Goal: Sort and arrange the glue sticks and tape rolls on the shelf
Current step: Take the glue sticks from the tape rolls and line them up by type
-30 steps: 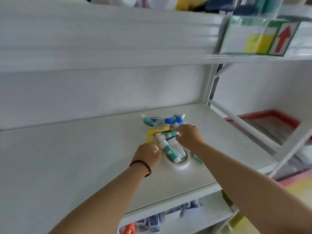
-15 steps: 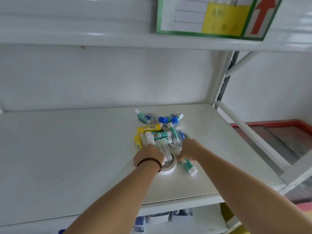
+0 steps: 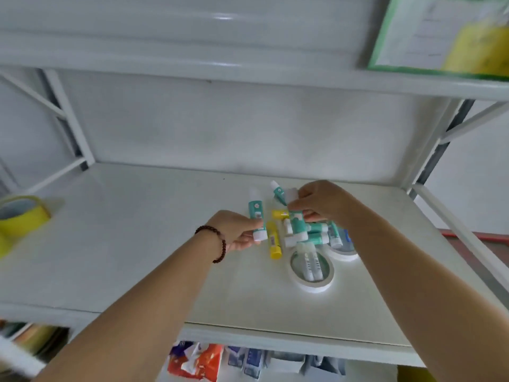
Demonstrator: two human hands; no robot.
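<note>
On the white shelf [image 3: 137, 244] lies a heap of teal and white glue sticks [image 3: 316, 235], with a yellow glue stick [image 3: 273, 242] at its left. My left hand [image 3: 239, 232] grips one teal glue stick [image 3: 256, 213] by its lower end, upright. Above the heap, my right hand [image 3: 322, 202] pinches another teal glue stick [image 3: 296, 219]. A white tape roll [image 3: 311, 283] lies flat in front with two sticks inside its hole. A second white tape roll [image 3: 344, 253] sits partly under the heap on the right.
A yellow tape roll [image 3: 22, 219] stands at the shelf's far left. An upper shelf with a green-framed label card [image 3: 440, 37] hangs overhead. The white frame rail [image 3: 454, 230] bounds the right side. Packaged goods [image 3: 203, 359] fill the shelf below.
Both hands have lifted off the heap, each with a teal glue stick. The camera has swung left, bringing the yellow tape roll into view.
</note>
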